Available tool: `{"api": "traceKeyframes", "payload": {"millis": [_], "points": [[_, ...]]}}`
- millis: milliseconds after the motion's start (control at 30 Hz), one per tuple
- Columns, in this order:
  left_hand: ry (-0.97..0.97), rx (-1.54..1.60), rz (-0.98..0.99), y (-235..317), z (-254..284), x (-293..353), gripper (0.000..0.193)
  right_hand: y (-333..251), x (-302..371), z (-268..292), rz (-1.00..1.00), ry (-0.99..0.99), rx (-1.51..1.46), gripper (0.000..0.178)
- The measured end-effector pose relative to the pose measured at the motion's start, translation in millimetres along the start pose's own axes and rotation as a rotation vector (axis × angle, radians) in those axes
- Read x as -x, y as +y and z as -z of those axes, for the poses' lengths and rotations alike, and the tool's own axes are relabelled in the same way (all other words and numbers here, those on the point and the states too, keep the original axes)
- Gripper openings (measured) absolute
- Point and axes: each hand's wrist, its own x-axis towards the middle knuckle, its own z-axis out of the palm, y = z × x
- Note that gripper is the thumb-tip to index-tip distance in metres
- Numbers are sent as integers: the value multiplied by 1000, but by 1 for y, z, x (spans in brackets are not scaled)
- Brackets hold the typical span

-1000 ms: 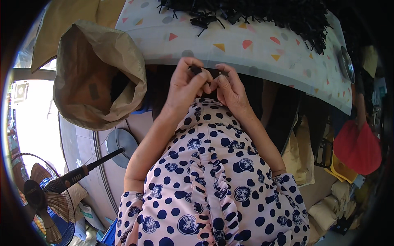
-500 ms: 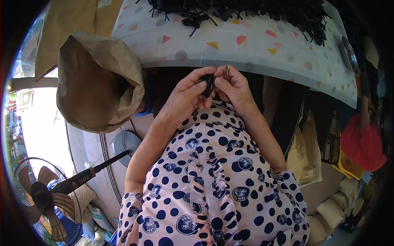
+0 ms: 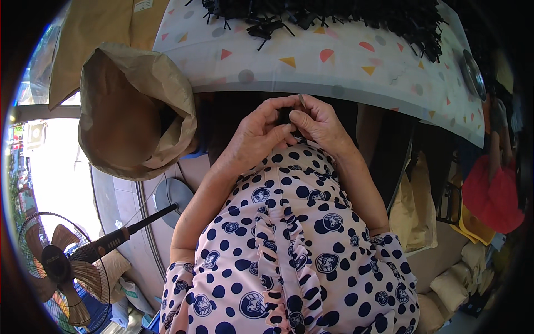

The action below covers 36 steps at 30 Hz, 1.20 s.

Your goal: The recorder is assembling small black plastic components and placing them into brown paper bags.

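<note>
Small dark part [image 3: 285,116] mostly hidden between the 2 hands, shape hard to make out; only a dark patch and a thin grey tip sticking up above the right thumb. Left hand [image 3: 260,132] curled closed around it from the left, right hand [image 3: 318,123] pinching it from the right, fingertips of both touching. Part sits just below the near table edge, above the polka-dot dress [image 3: 289,245], which covers the lap and anything under the hands. Table [image 3: 345,67] has a white cloth with coloured triangles; a pile of black parts [image 3: 345,16] along its far side, cut off by the top rim. Open brown paper bag [image 3: 130,111] to the left of the hands, inside dark, contents not visible. Standing fan [image 3: 55,267] lower left, partly cropped. Red cloth thing [image 3: 492,192] at right, blurred. Brown sacks [image 3: 456,278] lower right.
</note>
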Motion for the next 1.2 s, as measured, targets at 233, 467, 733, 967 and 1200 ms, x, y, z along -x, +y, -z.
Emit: {"api": "traceKeyframes", "payload": {"millis": [233,467,733,967,1200], "points": [[155,-398,-190,-5,-8,2,40,6,-7,-10,58,101,115,25],[335,-435,-312,-14,4,6,38,-9,2,-36,-35,121,70,37],[361,-488,-374,-16,10,7,36,-6,-5,-51,-53,100,33,41],[370,-487,-401,-16,11,7,36,-11,-8,-54,-99,85,70,37],[417,-641,-426,-15,17,8,37,-9,-14,-55,-140,94,130,34]]}}
